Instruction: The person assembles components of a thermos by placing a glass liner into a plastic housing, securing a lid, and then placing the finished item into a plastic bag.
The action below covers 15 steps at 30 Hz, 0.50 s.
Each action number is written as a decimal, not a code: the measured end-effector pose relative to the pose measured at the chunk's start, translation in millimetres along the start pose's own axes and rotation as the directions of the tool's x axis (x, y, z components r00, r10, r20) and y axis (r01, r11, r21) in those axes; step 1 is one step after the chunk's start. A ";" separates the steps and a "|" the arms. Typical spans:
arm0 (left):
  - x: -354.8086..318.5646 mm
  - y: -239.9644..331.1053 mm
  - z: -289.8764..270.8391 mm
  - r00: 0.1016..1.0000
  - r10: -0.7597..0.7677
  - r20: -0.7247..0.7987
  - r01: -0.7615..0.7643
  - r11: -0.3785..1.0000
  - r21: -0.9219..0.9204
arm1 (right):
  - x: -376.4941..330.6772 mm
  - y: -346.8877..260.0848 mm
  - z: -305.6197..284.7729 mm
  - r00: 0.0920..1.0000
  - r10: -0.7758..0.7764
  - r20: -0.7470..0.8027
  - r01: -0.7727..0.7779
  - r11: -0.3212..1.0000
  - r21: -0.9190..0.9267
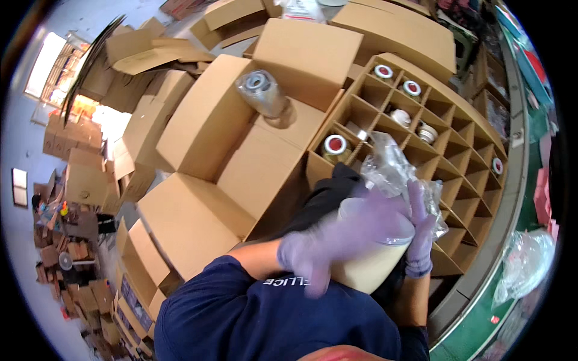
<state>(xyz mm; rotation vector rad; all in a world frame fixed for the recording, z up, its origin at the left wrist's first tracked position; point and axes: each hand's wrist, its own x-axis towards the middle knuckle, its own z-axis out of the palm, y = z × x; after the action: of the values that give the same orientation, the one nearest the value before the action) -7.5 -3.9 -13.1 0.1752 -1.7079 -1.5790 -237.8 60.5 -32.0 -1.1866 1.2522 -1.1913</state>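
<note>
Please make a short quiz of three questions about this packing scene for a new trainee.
1. True or false: both hands wear pale purple gloves.
2. What do the left hand and the right hand hold together?
A. a roll of tape
B. a cream jar with clear plastic wrap at its top
C. a knife
3. What divides the open carton on the right into cells?

Key:
1. True.
2. B.
3. A cardboard grid; several cells hold jars with red and white lids.
</note>
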 end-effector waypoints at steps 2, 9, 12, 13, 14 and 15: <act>17.8 4.8 2.4 0.947 -0.267 -0.180 0.238 0.957 -0.165 | -5.8 -29.6 9.9 0.979 -0.203 0.018 0.201 0.976 0.080; 63.6 -5.5 -40.7 0.819 -0.513 -0.256 0.535 0.845 0.017 | 111.7 -22.0 -13.9 0.973 -0.178 -0.148 0.170 0.983 -0.068; 56.7 -19.3 -59.5 0.744 -0.442 -0.502 0.408 0.894 -0.183 | 98.7 -70.5 6.3 0.718 -0.692 0.078 0.513 0.451 -0.730; 62.3 -25.1 -59.1 0.759 -0.403 -0.512 0.378 0.912 -0.158 | 98.9 -56.7 10.5 0.815 -0.558 0.159 0.482 0.500 -0.719; 60.8 -30.7 -59.3 0.758 -0.381 -0.529 0.368 0.920 -0.135 | 105.3 -38.1 7.0 0.949 -0.255 0.184 0.290 0.483 -0.826; 56.7 -35.4 -58.8 0.758 -0.358 -0.546 0.358 0.927 -0.112 | 109.6 -22.1 -0.2 0.985 0.075 0.157 0.115 0.392 -0.913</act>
<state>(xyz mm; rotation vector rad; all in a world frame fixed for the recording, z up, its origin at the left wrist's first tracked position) -24.0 -90.7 -24.4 0.9268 -1.2454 -1.5821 -239.9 -49.8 -13.6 -2.0625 1.8396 -0.2452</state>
